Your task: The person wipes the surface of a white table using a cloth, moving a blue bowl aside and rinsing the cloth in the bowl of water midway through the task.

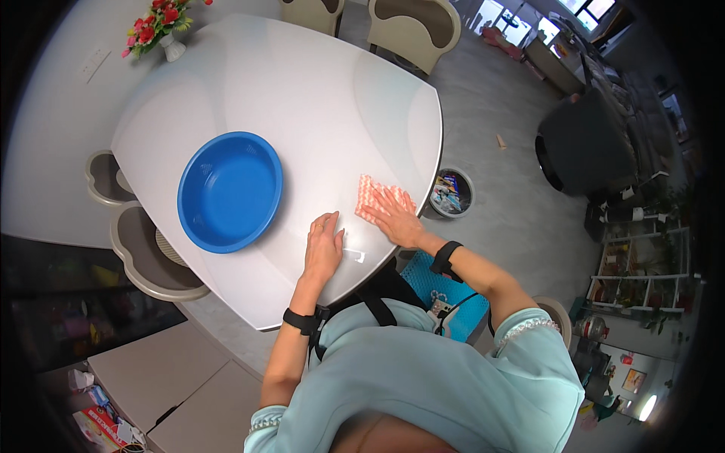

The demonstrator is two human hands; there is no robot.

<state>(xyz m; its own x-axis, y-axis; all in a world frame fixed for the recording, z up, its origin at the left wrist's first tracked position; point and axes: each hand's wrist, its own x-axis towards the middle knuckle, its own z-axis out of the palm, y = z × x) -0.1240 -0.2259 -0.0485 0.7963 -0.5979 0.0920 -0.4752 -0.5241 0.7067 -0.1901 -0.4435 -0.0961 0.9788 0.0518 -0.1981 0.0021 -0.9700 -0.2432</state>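
Note:
My right hand (398, 221) presses flat, fingers spread, on a pink and white patterned cleaning cloth (368, 189) near the right edge of the white table (294, 107). To its left, my left hand (324, 246) rests at the near part of the tabletop with its fingers slightly bent and nothing seen in it; its palm is hidden. A round blue plastic basin (229, 192) stands on the table, farther left, with nothing visible inside. The underside of the cloth is hidden.
A bin (467, 195) with litter stands on the floor beside the table's right edge. Beige chairs (127, 272) are at the left and far sides. A white vase (172, 48) of artificial-looking flowers stands at the far left. A blue seat cover (422, 272) lies near my body.

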